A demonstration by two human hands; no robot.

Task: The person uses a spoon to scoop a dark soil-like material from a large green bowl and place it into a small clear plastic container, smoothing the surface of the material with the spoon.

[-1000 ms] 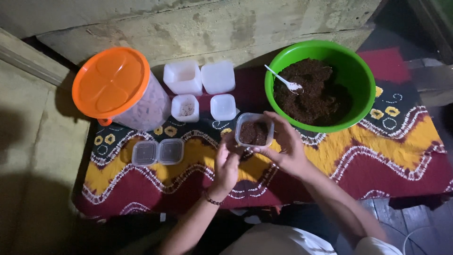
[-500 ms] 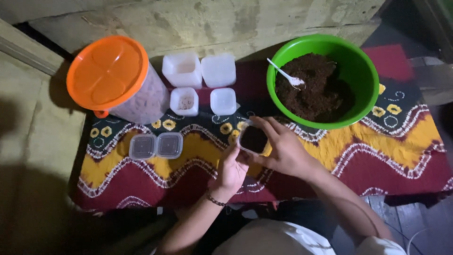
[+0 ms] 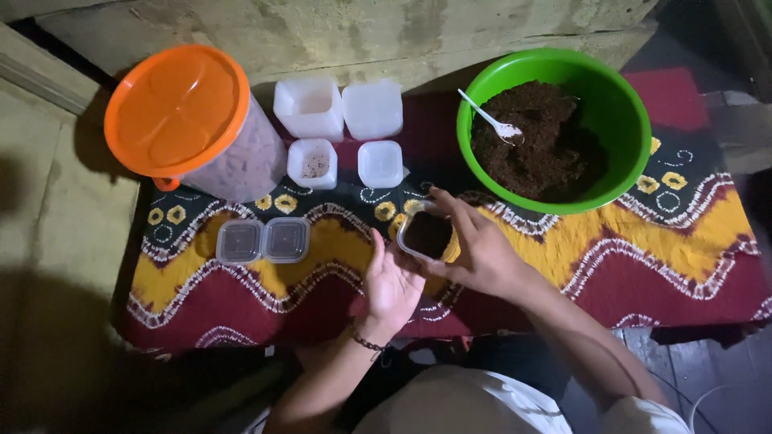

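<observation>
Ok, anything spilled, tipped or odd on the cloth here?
Nothing stands out. The small container of dark mix sits between right hand and left hand; the spoon rests in the green bowl.

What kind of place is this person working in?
Probably a home packing spot low to the ground, not a factory: a patterned cloth is the work surface, holding a green bowl of dark crumbly stuff, small plastic tubs and an orange-lidded jar.
</observation>
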